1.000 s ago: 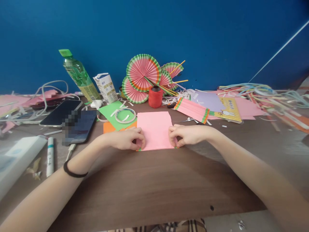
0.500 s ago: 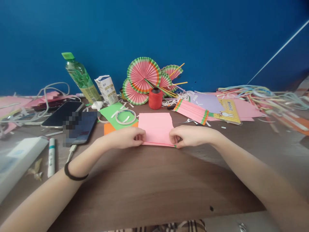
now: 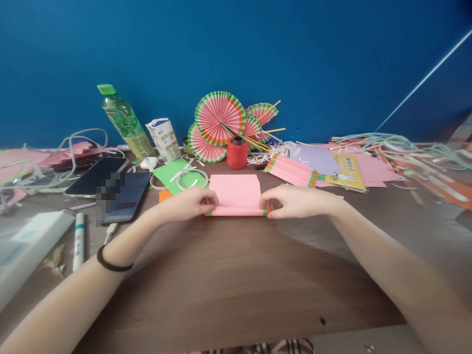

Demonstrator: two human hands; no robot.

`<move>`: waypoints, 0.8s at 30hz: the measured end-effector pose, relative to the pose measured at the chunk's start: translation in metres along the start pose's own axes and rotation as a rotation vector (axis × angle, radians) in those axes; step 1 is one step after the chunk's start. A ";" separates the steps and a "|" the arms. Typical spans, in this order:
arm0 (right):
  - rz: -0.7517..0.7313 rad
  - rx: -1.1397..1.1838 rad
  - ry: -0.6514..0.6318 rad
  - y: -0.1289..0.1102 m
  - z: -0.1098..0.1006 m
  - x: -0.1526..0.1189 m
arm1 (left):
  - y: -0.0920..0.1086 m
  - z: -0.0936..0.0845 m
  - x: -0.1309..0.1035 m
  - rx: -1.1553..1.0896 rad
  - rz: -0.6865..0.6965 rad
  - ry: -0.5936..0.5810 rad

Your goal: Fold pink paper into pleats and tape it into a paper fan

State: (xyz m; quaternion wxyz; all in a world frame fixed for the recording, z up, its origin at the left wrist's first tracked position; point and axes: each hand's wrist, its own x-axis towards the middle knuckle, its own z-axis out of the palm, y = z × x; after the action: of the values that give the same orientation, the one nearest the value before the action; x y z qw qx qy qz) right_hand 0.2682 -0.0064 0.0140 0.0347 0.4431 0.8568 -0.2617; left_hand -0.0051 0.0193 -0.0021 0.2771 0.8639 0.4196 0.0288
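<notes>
A sheet of pink paper (image 3: 236,191) lies on the table in front of me, its near edge folded into a narrow strip with green and orange ends. My left hand (image 3: 193,202) pinches the left end of that fold. At the right end, my right hand (image 3: 285,201) grips it between thumb and fingers. Just beyond, to the right, lies a pleated pink paper strip (image 3: 291,170) with green and orange ends. A red spool of thread (image 3: 237,153) stands behind the sheet, before several round pleated paper fans (image 3: 220,118).
To the left are a green bottle (image 3: 125,120), a carton (image 3: 164,139), two phones (image 3: 129,196), a marker (image 3: 78,241) and a roll of tape (image 3: 192,180) on green paper. A yellow packet (image 3: 344,172) and paper strips (image 3: 387,142) lie on the right.
The folded near edge has been raised and turned, so a wider pink strip with coloured ends faces me. Both hands have shifted slightly away from me with it.
</notes>
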 end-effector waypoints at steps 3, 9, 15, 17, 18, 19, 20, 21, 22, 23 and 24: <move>-0.016 0.010 0.031 -0.001 0.000 0.001 | 0.002 -0.002 -0.001 -0.010 -0.003 -0.009; -0.007 0.072 0.070 -0.005 -0.004 0.000 | 0.005 -0.007 -0.003 -0.012 -0.021 0.014; 0.007 0.112 0.114 -0.006 -0.004 0.000 | 0.008 -0.009 -0.005 0.011 -0.023 0.069; -0.029 0.101 0.187 -0.006 -0.003 0.001 | 0.008 -0.011 -0.005 -0.009 -0.009 0.078; -0.047 0.092 0.221 -0.007 -0.004 0.001 | 0.008 -0.013 -0.006 -0.020 -0.001 0.082; -0.059 0.085 0.252 -0.008 -0.004 0.000 | 0.008 -0.015 -0.007 -0.032 0.006 0.087; -0.061 0.086 0.280 -0.009 -0.006 -0.001 | 0.009 -0.018 -0.008 -0.047 0.015 0.093; -0.056 0.098 0.304 -0.011 -0.008 -0.003 | 0.009 -0.021 -0.010 -0.068 0.024 0.099; -0.044 0.123 0.326 -0.013 -0.010 -0.004 | 0.010 -0.024 -0.012 -0.096 0.030 0.106; -0.031 0.165 0.347 -0.014 -0.012 -0.006 | 0.011 -0.027 -0.014 -0.135 0.034 0.115; -0.025 0.222 0.366 -0.015 -0.015 -0.009 | 0.012 -0.030 -0.016 -0.182 0.027 0.126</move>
State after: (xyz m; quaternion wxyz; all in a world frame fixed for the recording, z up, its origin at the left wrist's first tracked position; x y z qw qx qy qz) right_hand 0.2644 -0.0125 0.0357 -0.1737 0.4735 0.8201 -0.2703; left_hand -0.0153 0.0152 0.0322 0.3271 0.8373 0.4200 0.1250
